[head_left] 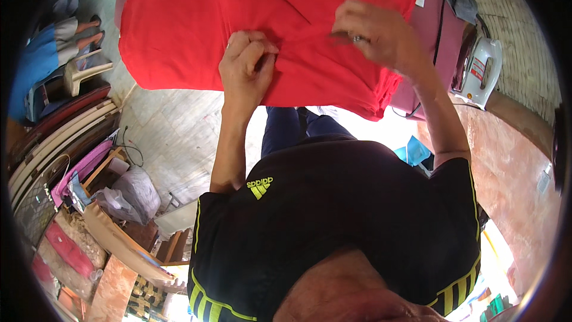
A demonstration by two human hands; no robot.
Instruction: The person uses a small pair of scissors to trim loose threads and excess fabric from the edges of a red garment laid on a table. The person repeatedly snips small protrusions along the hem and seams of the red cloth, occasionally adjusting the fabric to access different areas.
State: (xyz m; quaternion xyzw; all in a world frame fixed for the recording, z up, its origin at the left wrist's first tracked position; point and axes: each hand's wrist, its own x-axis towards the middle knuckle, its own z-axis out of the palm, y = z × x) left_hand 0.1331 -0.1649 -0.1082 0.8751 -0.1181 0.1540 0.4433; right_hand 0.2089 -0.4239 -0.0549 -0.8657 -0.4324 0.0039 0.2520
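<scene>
Red cloth (179, 30) lies spread in front of me, with folds and a dark line like a slit or seam across its upper middle. Its near edge hangs over the front. My left hand (247, 62) is closed in a pinch on this cloth near the middle. To the right, my right hand (375, 34) is raised a little over the cloth, its fingers curled together and slightly blurred. A ring shows on one finger. Whatever those fingertips hold, if anything, is too small to make out.
A white iron (479, 71) with a cord stands at the right, beside the maroon-covered surface (426, 42) under the cloth. At the left, a person in blue (42, 53) sits near stacked boards (65, 137). A plastic bag (137, 194) lies on the floor lower left.
</scene>
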